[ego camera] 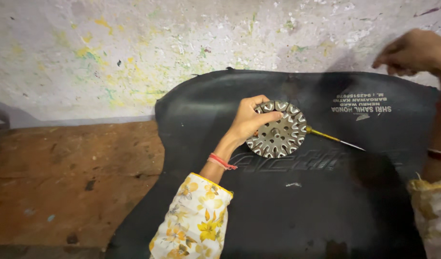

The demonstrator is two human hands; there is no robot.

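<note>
- Left hand [249, 120] is on the disc [277, 129], grip closed over its upper left rim, thumb lying across the top and fingers curled behind the edge.
- The disc is a round, flat piece of grey metal: slotted teeth all the way round the rim, small holes in the flat centre, dull and a little grimy.
- It sits on the mat [297, 201], a black rubbery sheet with a rounded top edge, in the upper middle of it.
- From under the disc's right side a thin tool [333, 139] sticks out: yellow shaft, fine silvery tip, lying flat on the mat and pointing right.
- Right hand [412, 50] is up at the mat's top right corner, fingers drawn loosely together, grip half closed; whether it holds anything I cannot tell.
- Under the mat, the counter [62, 177] shows at left: worn brown wood, scuffed and stained.
- Behind it all, a rough whitish wall [158, 43] flecked with yellow and green paint.
- Floral yellow sleeve [196, 220], red thread at the left wrist.
</note>
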